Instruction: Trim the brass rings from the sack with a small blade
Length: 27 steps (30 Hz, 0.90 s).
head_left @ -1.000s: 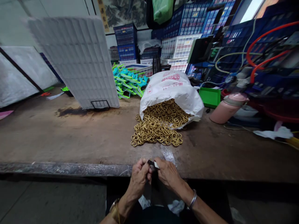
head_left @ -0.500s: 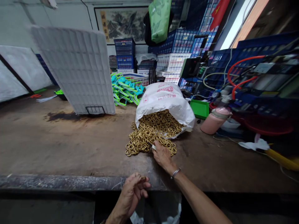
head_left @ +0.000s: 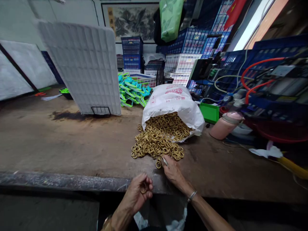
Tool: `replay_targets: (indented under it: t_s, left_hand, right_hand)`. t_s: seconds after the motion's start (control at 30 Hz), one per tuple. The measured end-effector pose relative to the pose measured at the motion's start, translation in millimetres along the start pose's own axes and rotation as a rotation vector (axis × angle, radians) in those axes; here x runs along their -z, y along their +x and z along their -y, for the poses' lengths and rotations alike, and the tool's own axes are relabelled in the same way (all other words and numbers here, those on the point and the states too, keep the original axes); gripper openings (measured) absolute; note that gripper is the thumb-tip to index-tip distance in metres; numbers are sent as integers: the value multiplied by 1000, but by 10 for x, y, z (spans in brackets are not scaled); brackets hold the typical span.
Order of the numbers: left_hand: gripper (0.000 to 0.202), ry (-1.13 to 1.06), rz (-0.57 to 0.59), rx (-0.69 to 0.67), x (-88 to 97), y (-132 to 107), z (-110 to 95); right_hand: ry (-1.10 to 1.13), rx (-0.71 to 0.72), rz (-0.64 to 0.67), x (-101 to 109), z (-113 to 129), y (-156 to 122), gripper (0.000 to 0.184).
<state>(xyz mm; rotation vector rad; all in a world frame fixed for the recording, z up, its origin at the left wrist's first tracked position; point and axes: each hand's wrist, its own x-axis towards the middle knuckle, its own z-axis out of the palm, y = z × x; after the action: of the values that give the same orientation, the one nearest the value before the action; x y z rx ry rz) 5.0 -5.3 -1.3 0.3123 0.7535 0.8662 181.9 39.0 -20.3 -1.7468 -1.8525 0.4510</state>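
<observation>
- Left hand (head_left: 139,194): fingers curled in around a ring (head_left: 143,187).
- Right hand (head_left: 173,172): fingers pressed together, pinching a small tool (head_left: 165,161).
- Another ring (head_left: 158,164): just left of the right hand's fingertips, on the counter (head_left: 72,150).
- Pile (head_left: 156,144): just beyond the right hand.
- Sack (head_left: 168,99): behind the pile, mouth facing both hands.
- Bottle (head_left: 223,126): well to the right hand's right.

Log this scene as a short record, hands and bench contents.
left hand: fingers curled around a gold-coloured ring
right hand: holding a small pale item at the ring pile's near edge
white bag: mouth open toward the person, rings inside and spilling out
right of bag: green tray, pink bottle
</observation>
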Motion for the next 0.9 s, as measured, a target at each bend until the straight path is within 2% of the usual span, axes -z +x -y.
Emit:
replay_targets:
  t_s: [0.17, 0.3, 0.37, 0.47, 0.57, 0.73, 0.9]
  left_hand:
    - [27, 223, -48, -146, -76, 122, -17]
    - [31, 470, -135, -283, -124, 240, -50]
    - [30, 562, -132, -346, -144, 286, -70]
    - [21, 628, -32, -432, -174, 330, -93]
    - [14, 665, 52, -490, -196, 347, -101]
    - [13, 647, 9, -540, -212, 339, -87]
    - [16, 660, 3, -502, -210, 316, -76]
  right_hand:
    - [384, -102, 37, -2, 6, -42, 26]
    - [644, -215, 143, 1, 64, -73, 25]
    - [721, -245, 210, 20, 125, -99, 25]
    - [795, -253, 306, 60, 219, -124, 26]
    - [830, -257, 335, 69, 281, -121, 27]
    - [854, -346, 259, -7, 347, -117, 29]
    - [810, -361, 247, -80, 357, -121, 31]
